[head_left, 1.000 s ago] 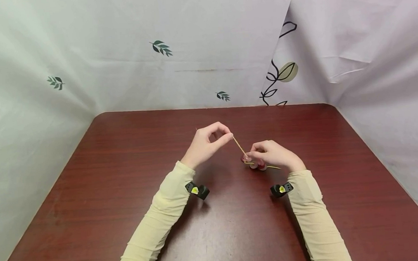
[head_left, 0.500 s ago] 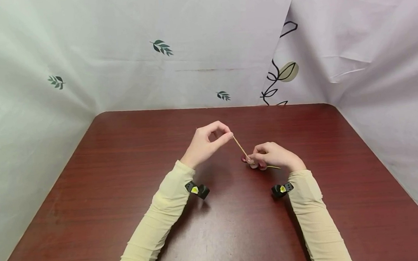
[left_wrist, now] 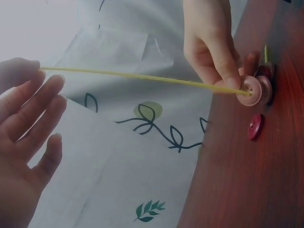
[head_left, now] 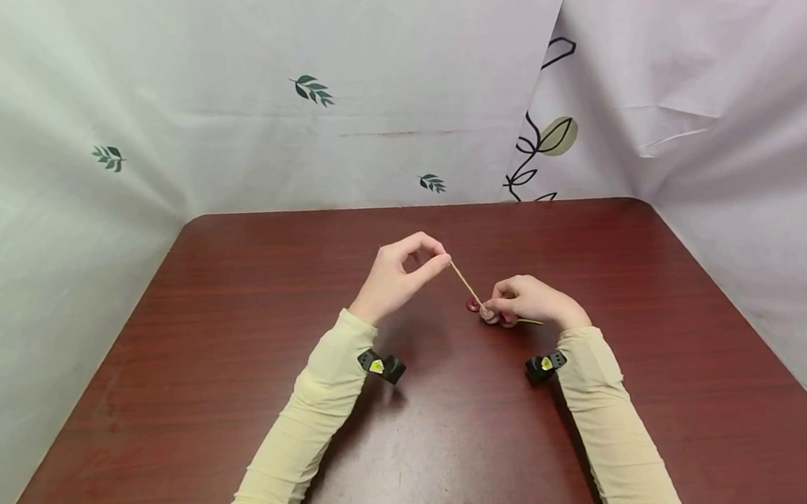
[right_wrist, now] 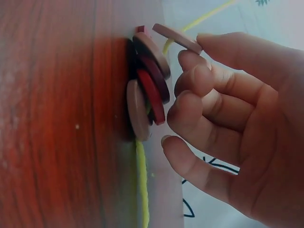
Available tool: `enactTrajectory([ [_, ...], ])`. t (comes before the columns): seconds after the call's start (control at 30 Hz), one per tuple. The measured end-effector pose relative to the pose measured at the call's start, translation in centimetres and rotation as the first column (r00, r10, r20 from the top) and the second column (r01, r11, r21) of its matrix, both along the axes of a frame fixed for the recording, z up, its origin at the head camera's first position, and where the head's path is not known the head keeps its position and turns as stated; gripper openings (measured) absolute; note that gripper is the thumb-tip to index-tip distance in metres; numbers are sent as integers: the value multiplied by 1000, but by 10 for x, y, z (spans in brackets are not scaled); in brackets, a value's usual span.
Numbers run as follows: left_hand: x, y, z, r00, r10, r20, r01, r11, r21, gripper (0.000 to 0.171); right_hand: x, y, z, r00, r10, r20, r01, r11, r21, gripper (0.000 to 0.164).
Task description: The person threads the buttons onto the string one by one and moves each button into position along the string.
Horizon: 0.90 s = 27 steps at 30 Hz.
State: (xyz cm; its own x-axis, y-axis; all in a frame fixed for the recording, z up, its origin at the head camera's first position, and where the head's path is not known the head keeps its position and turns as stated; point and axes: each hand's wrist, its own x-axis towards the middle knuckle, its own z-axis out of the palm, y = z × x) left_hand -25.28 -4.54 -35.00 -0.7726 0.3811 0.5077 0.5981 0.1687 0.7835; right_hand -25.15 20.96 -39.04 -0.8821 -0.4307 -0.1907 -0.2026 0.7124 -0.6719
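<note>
My left hand point(head_left: 397, 280) is raised over the table and pinches one end of a yellow string point(left_wrist: 142, 76) between thumb and index finger. The string runs taut down to a beige button point(right_wrist: 178, 38), which my right hand point(head_left: 533, 301) pinches by its edge. The string passes through a hole in that button. Just below it, several beige and dark red buttons point(right_wrist: 151, 97) lean together on the string against the table. The other string end point(right_wrist: 142, 185) trails out past them. A single dark red button point(left_wrist: 255, 127) lies on the table beside the stack.
The reddish-brown wooden table point(head_left: 171, 400) spreads under both arms. White cloth point(head_left: 229, 75) with printed leaves hangs behind the table and at its sides. Each wrist carries a small black camera, like this left one point(head_left: 382, 366).
My right hand has moved slightly down and to the right, bringing the beige button down along the string to the others. The single dark red button shows more now. My left hand has stayed put.
</note>
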Motion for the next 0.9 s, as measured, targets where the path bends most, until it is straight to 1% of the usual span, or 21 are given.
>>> enactTrajectory([
  [0.2,1,0,2,1000,7,-11,-7,1000,-1,6,-1,2,-2,1000,-18,-16,19,999,47,21],
  [0.33,2,0,2,1000,4,-3,-4,1000,-5,6,-2,4,-3,999,-24,-29,26,997,72,22],
  [0.5,2,1,1,1000,1,15,-1,1000,-9,5,0,4,0,998,-29,-52,33,996,87,21],
  [0.73,2,0,2,1000,-2,15,2,1000,-1,4,3,3,9,994,-33,-106,40,997,63,22],
  [0.9,2,0,2,1000,-11,22,11,1000,-9,5,8,-6,22,980,-38,-197,37,999,-8,17],
])
